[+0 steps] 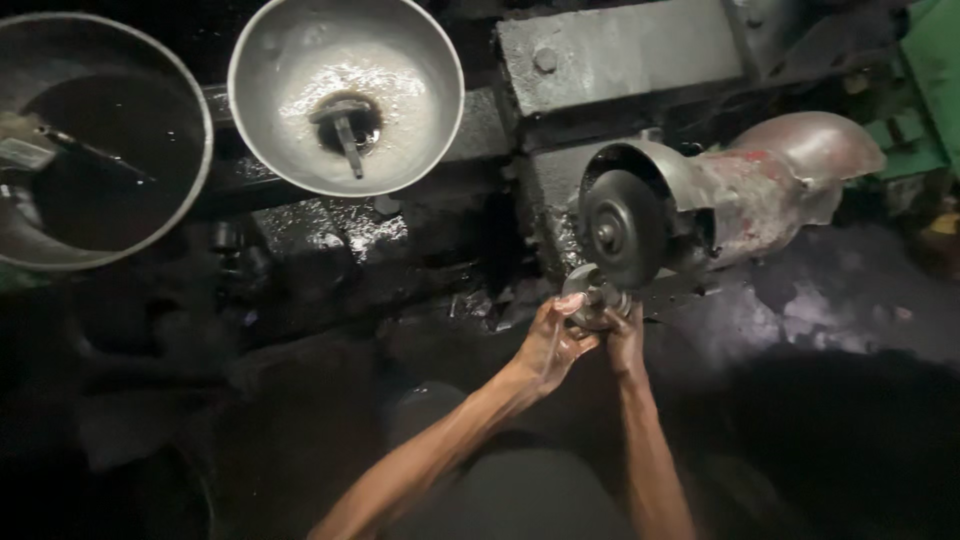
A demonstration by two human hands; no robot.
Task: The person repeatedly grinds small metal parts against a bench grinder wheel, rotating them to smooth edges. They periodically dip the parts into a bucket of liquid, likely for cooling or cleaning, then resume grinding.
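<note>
A small round metal part (pixel 588 291) is held up against the lower edge of a dark grinding wheel (pixel 620 226). My left hand (pixel 551 340) grips the part from the left and below. My right hand (pixel 625 335) grips it from the right. The wheel sits in a worn metal guard on a rusty reddish grinder motor (pixel 760 185). Both forearms reach up from the bottom of the view.
A shiny metal bowl (pixel 300 120) holding wet residue and a small tool stands at top centre. A larger dark basin (pixel 185 190) with dark liquid is at top left. A heavy grey metal block (pixel 620 50) sits behind the grinder. The floor around is black and oily.
</note>
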